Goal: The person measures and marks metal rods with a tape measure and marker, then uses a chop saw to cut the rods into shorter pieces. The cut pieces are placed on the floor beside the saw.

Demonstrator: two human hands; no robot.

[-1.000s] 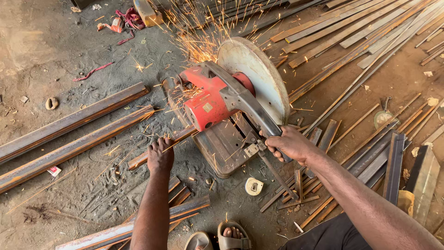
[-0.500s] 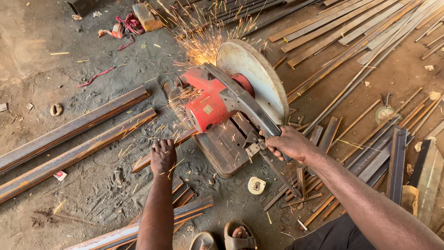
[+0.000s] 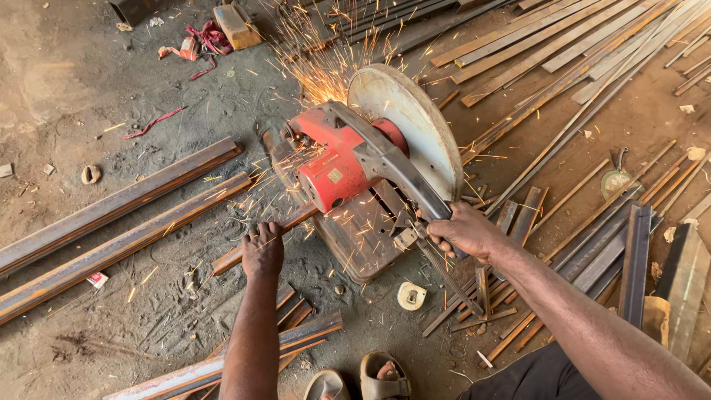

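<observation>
On dirt floor (image 3: 67, 74): one chop saw (image 3: 348, 167), two hands.

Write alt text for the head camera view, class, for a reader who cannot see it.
A person's right hand grips the handle of a red chop saw on a dirt floor, while the left hand presses down on a rusty metal bar fed into the saw. Orange sparks fly out behind the saw's round blade guard. Long steel strips and angle bars lie scattered around.
</observation>
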